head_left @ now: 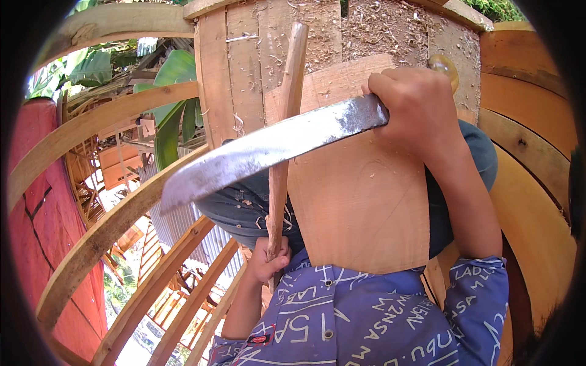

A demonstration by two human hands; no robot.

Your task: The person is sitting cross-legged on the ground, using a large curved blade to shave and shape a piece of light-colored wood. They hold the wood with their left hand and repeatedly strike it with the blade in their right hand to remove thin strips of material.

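Wooden slats behind, hands grip stick (pixel 282 140) and raised curved blade (pixel 262 149).

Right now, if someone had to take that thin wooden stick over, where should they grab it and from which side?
Grab the stick on its bare upper half, coming from the left. It stands nearly upright; the left hand already holds its lower end, and the curved blade in the right hand crosses its middle. The board blocks the right side.

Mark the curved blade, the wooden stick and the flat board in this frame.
curved blade (pixel 262 152): head view, middle of the metal flat.
wooden stick (pixel 293 73): head view, upper shaft above the blade.
flat board (pixel 360 201): head view, bare centre of its face.
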